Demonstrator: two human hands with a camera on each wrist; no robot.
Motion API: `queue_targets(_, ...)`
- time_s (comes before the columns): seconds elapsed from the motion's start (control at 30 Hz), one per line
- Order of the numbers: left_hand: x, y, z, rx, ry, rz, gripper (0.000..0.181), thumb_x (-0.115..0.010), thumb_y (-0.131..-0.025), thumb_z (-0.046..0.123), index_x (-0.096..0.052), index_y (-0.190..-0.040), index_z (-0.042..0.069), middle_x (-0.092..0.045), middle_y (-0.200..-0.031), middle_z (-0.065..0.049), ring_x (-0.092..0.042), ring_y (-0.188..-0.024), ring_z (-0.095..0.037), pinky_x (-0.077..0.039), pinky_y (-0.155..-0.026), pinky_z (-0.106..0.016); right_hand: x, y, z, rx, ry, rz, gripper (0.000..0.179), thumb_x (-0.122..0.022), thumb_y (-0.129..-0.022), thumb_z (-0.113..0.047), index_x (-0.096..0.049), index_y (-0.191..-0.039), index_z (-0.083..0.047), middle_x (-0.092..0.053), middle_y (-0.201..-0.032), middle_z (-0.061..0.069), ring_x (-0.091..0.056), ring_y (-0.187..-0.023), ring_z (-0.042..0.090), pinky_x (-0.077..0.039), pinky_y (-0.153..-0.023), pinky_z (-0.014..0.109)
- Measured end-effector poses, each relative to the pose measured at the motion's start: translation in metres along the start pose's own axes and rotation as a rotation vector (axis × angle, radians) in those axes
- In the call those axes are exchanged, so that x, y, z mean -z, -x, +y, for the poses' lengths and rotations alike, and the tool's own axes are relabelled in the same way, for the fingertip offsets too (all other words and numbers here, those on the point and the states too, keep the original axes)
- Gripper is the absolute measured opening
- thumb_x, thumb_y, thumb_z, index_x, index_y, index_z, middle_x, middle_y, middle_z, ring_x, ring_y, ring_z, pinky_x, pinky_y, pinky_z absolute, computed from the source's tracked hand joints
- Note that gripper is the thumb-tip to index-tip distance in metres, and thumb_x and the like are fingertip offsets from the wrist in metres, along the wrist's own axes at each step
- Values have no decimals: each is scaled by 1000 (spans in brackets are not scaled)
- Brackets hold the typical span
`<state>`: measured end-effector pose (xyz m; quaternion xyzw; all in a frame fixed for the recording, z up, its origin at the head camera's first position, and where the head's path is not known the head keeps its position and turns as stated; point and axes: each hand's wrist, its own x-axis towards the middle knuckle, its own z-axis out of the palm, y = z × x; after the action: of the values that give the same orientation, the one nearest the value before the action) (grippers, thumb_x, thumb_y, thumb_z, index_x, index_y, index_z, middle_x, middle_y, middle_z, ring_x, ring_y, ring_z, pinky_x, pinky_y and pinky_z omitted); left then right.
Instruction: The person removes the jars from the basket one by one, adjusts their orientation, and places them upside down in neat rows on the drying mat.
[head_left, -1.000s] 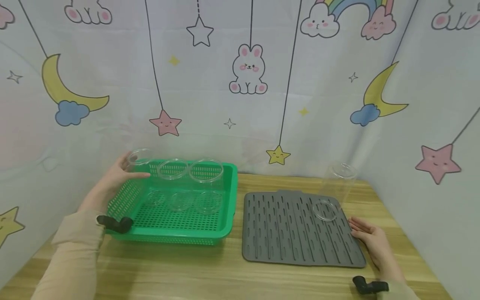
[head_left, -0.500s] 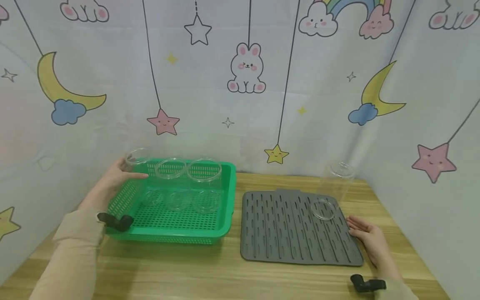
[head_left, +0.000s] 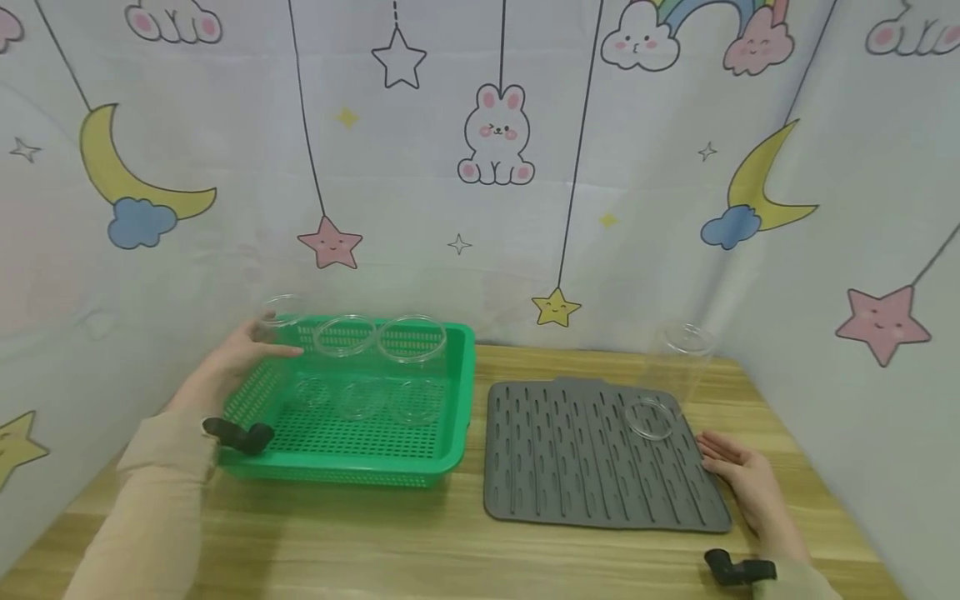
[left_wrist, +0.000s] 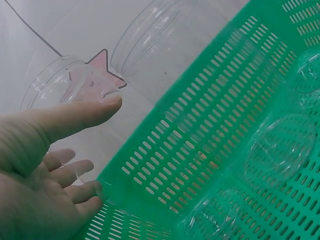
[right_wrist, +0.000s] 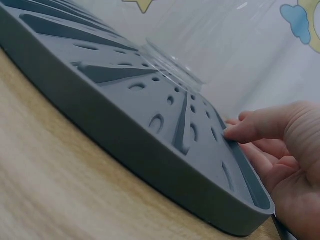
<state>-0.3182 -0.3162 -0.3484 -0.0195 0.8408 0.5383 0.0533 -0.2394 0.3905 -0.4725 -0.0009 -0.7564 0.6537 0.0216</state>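
In the head view, my left hand (head_left: 236, 358) is round the side of the leftmost clear cup (head_left: 282, 310), which stands in a green basket (head_left: 330, 472). Its thumb (left_wrist: 95, 112) lies along the near side, while the other fingers (left_wrist: 75, 172) bend behind the transparent wall. Two more clear cups, the middle one (head_left: 345, 337) and the right one (head_left: 412, 339), stand beside it, rims up. My right hand (head_left: 746, 483) rests relaxed at the right edge of a grey draining mat (head_left: 585, 483), thumb tip right at the raised rim (right_wrist: 255, 195).
A tall clear cup (head_left: 678, 367) stands on the mat's back right part. Mat and basket sit side by side on a wooden table (head_left: 375, 542). A white cloth (head_left: 420, 167) printed with bunnies, moons and stars hangs close behind and at both sides.
Both hands, the cups, the basket and the mat hold their places. Only the head view shifts slightly.
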Motion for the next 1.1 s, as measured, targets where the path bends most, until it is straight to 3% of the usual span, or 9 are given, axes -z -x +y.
queue_targets(0.6,-2,1,4,6,-29,4,105,-72,-89,17,8,-157,12,6,-158,-33,0,-145,-55,-14,-114,-69,-3,-1,-3,-29,50,14,67,-61,-92,3,-23,-143,21,-61,-99,-32,-58,-94,-18,-49,-82,6)
queue_targets(0.77,-3,2,5,-1,-29,20,102,-71,-89,15,5,-157,10,1,-158,-35,-3,-144,-56,-15,-114,-69,-3,-1,-4,-19,61,19,67,-63,-91,2,-25,-143,21,-61,-100,-32,-58,-94,-17,-52,-84,11)
queue_targets(1.1,2,2,2,-25,-1,27,99,-70,-90,14,3,-157,8,-5,-158,-35,-4,-145,-54,-14,-115,-67,-3,1,-4,-2,30,19,70,-65,-90,1,-23,-142,23,-61,-98,-32,-59,-95,-16,-51,-82,8)
